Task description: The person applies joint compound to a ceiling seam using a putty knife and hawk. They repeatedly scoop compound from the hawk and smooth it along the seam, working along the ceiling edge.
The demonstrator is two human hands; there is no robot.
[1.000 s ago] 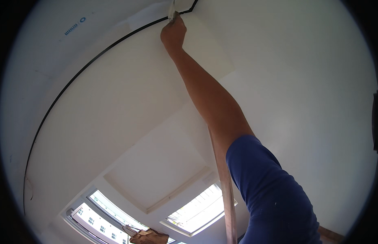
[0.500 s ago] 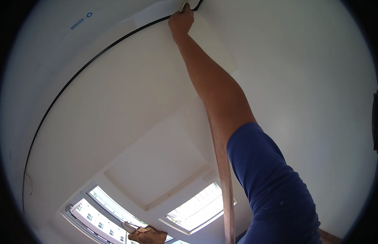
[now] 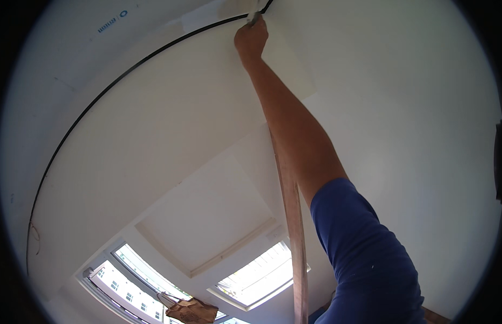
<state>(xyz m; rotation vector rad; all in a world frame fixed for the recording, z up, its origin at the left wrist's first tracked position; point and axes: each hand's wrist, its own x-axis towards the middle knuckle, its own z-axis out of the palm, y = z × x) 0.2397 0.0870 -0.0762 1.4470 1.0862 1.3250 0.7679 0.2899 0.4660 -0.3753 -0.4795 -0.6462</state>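
Just shifted: with the right hand, rightward along the dark strip compared with a second ago, nearer to the bend close to the top edge; also slightly lower in view than half a second ago, with more of the small pale piece showing again above the knuckles. Some drift from head movement too, judging by the blue printed mark. Probably meaning, for the work in hand, a new spot near the bend rather than the stretch further left. Fingers closed and clamped on the pale piece, at its lower end as far as visible; exact finger placement too small to tell. Located top centre, at the strip, just left of the bend; contact between piece and strip likely, but impossible to confirm. Pointing up out of the fist, away from the forearm; long axis apparently running up the view with a slight lean to the right, though too short and blurred for certainty. Left hand out of view. Around: blue sleeve at lower right, pale wall right of the arm, wooden board running down from behind the forearm to the lower edge, bright window left of the board, brown bag at the bottom.
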